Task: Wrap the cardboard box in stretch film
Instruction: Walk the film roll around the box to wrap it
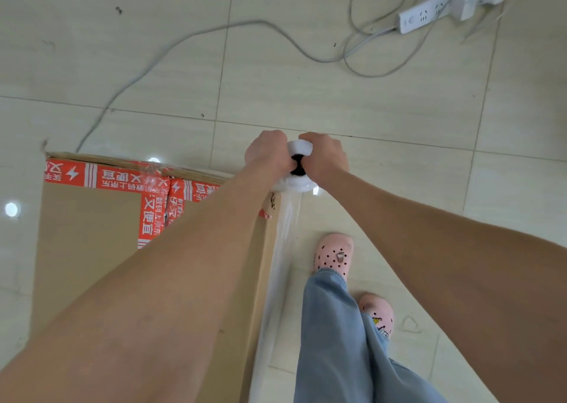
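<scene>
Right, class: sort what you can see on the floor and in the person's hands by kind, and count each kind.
Cardboard box: 1
Stretch film roll, held by left hand and right hand: 1
Pink shoes: 2
Power strip: 1
Total: 5

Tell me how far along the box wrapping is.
Early on. Done: film runs down the cardboard box's right side. In hand: left hand and right hand hold the roll at its far corner. Left: the far side; the top looks mostly bare.
</scene>
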### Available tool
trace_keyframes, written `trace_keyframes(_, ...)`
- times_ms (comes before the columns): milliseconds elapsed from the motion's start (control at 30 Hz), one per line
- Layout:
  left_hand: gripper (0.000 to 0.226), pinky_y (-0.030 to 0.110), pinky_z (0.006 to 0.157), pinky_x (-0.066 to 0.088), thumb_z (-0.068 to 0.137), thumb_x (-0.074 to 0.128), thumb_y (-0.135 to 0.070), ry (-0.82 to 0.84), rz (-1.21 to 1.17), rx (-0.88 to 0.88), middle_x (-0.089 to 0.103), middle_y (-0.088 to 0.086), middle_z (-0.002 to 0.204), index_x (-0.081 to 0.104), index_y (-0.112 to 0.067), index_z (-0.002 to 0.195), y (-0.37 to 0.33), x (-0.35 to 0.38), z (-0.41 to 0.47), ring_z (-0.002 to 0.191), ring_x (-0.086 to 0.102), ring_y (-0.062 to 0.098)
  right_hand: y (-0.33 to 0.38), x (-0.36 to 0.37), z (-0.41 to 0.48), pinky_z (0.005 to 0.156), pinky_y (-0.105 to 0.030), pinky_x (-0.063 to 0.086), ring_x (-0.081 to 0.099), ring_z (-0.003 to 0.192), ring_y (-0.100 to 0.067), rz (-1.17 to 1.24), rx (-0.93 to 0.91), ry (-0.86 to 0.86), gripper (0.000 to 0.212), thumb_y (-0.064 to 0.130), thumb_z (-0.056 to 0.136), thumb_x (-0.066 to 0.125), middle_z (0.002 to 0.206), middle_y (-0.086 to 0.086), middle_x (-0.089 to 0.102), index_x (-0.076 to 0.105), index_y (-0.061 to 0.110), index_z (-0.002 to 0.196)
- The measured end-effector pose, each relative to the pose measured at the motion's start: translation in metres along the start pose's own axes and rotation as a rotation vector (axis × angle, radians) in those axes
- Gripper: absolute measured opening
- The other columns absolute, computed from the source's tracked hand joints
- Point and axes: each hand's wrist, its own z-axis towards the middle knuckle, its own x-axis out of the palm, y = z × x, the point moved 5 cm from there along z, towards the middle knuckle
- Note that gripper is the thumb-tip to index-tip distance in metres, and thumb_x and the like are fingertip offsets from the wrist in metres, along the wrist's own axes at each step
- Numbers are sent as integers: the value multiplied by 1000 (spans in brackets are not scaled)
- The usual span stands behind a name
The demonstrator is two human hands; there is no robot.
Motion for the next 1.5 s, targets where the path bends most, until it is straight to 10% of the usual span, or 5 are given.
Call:
trace_keyframes(200, 20, 25, 48, 33, 77, 63, -16, -63, -162, -23, 54, 4, 73, 47, -10, 66, 6, -14, 8, 65, 51, 23, 3, 4, 4, 77, -31, 45, 53, 114, -27, 277, 136, -24, 68, 15, 84, 58, 133, -6, 48, 30, 24, 145)
trace_keyframes(367, 25, 28, 65, 40, 79, 56, -10, -64, -121, 78, 63, 4, 100, 65, -15, 102, -13, -14, 14, 91, 60, 27, -3, 9, 10, 48, -27, 48, 62, 98, -31, 395, 266, 45, 56, 15, 82, 50, 122, -8, 59, 43, 23, 137)
trace_keyframes(567, 9, 29, 61, 38, 80, 61, -12, -61, -92, 19, 55, 6, 86, 56, -9, 86, 11, -21, 18, 76, 52, 25, 19, 10, 19, 66, -30, 46, 54, 90, -25, 226, 112, 37, 35, 5, 80, 45, 103, -2, 57, 46, 30, 103)
trace_keyframes(867, 16, 29, 62, 39, 79, 65, -19, -116, -277, -122, 60, 10, 89, 53, -9, 83, 55, -32, 34, 78, 55, 28, 47, 28, 31, 81, -34, 51, 53, 114, -27, 294, 112, -46, 67, 15, 83, 57, 138, -6, 45, 32, 25, 145)
trace_keyframes(1500, 16, 28, 61, 40, 76, 66, -18, -99, -345, -246, 66, 12, 96, 56, -8, 84, 117, -46, 53, 87, 63, 28, 114, 52, 48, 76, -27, 40, 52, 111, -24, 70, -51, 107, 70, 13, 84, 58, 140, -6, 41, 30, 28, 146)
